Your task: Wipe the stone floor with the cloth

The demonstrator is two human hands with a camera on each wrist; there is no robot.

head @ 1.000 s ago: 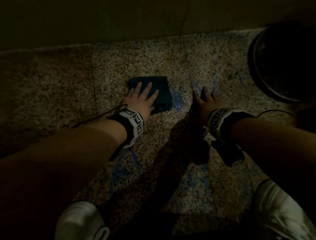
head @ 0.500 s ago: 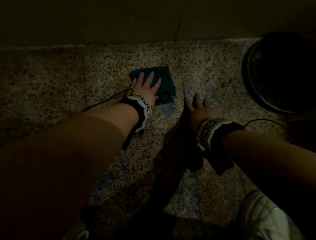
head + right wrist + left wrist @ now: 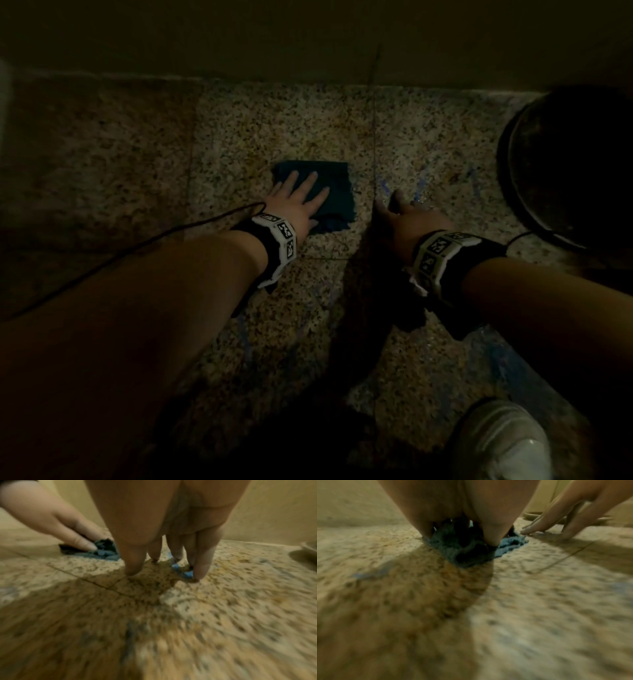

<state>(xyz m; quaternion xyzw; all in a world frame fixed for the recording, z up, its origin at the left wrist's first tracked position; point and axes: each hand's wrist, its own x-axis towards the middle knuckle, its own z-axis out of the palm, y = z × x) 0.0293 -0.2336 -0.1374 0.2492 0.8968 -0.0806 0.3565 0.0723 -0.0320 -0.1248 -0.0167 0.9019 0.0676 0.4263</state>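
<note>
At centre frame of the head view, the left hand (image 3: 297, 202) lies flat on the dark teal cloth (image 3: 334, 192), fingers straight and spread, pressing it onto the speckled stone floor (image 3: 239, 144). The cloth sits just left of a tile joint, near the wall base at the top of the frame. From the left wrist view, the cloth (image 3: 467, 550) bunches under the palm. To its right, close beside but apart from the cloth, the right hand (image 3: 412, 219) rests on the floor on extended fingertips (image 3: 199, 573), holding nothing. Blue marks (image 3: 185, 572) show on the stone beside those fingertips. A dark round basin (image 3: 568, 171) stands at the right edge. A white shoe (image 3: 500, 442) occupies the lower right. Both wrists carry patterned bands.
</note>
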